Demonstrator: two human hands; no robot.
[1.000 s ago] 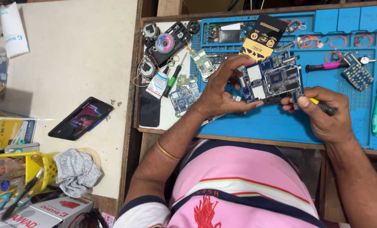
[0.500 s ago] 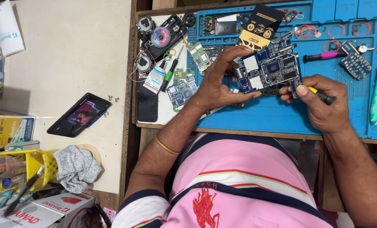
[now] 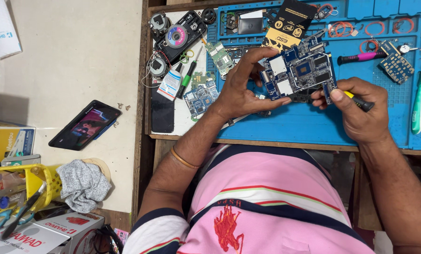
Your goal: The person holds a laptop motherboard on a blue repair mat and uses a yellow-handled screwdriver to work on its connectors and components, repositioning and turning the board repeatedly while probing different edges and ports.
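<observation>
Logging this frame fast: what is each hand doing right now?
Left hand: closed on the blue circuit board, gripping its left edge.
Right hand: closed on a yellow-and-black tool, tip at the board's right edge.

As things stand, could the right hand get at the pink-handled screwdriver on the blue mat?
Probably, but not freely: the right hand already grips a yellow-and-black tool. The pink-handled screwdriver lies just beyond it with nothing between.
</observation>
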